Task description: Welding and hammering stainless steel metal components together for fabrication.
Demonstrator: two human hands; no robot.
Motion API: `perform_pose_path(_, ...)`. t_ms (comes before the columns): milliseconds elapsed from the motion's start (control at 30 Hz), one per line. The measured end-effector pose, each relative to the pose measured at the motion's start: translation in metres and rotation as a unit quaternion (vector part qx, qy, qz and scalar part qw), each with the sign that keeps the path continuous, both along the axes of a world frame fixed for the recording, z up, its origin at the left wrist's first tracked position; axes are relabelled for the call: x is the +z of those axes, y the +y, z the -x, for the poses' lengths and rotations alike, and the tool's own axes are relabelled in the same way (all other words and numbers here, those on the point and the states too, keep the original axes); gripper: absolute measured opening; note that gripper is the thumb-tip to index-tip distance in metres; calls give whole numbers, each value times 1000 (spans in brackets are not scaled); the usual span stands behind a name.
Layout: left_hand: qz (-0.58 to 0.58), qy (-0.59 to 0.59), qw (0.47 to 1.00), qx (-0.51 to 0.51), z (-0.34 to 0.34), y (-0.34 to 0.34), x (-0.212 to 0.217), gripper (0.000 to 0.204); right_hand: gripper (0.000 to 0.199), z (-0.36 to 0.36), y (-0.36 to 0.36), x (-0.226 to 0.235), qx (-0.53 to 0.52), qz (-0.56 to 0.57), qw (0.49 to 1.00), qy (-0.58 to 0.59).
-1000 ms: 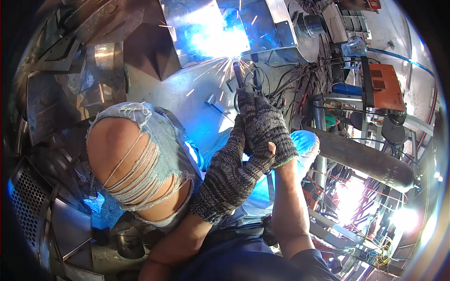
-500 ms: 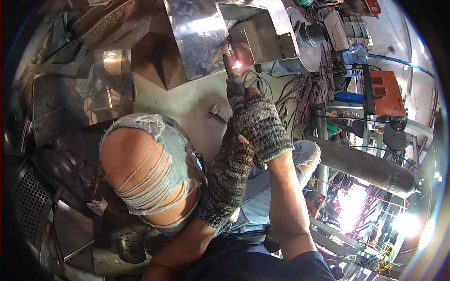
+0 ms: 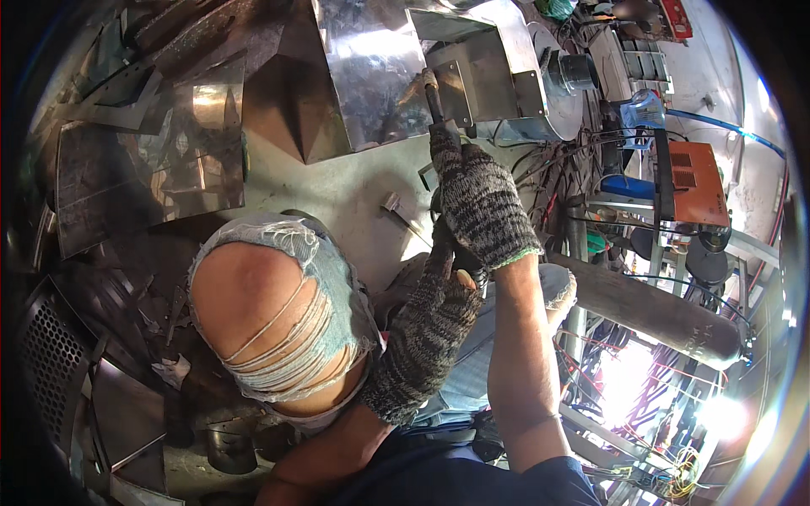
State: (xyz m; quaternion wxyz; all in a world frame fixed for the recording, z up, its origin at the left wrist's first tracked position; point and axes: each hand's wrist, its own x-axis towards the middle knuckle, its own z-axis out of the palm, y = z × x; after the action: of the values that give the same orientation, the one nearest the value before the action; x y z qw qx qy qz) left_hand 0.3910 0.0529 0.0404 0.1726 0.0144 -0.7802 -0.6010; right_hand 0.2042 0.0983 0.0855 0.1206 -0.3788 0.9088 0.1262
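Note:
My right hand, in a grey-and-black knit glove, is closed around the handle of a welding torch. The torch nozzle points away from me at the edge of a shiny sheet-metal housing, beside its open box-shaped section; no glow shows at the tip. Just below and left of it, my left hand, gloved alike with bare fingertips, is closed around the rear part of the torch, which is mostly hidden between the hands. A small metal tool with a thin shaft lies on the floor left of the hands.
Bent metal sheets lie at the left, with a perforated panel nearer. To the right are an orange machine on a frame, a grey gas cylinder lying across, and tangled cables. My bent knee is left of my hands.
The bright red glow and spark at the torch tip have gone out. Both hands and the torch have shifted slightly right in the picture, along with the housing, as the view moved a little.

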Motion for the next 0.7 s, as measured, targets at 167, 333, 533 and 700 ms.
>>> perform_pose_path(167,-360,-143,916,-104,28,-13,42,55,56,4,16,20,26,-39,998,44)
perform_pose_path(333,-518,-220,818,-119,17,-25,30,62,59,-1,6,-8,11,0,1000,19)
perform_pose_path(533,-285,-137,945,-77,8,-4,12,55,57,2,6,-1,6,10,1000,17)
perform_pose_path(700,48,-8,999,-22,-2,-8,10,44,57,-6,-3,6,-6,-29,1000,-4)
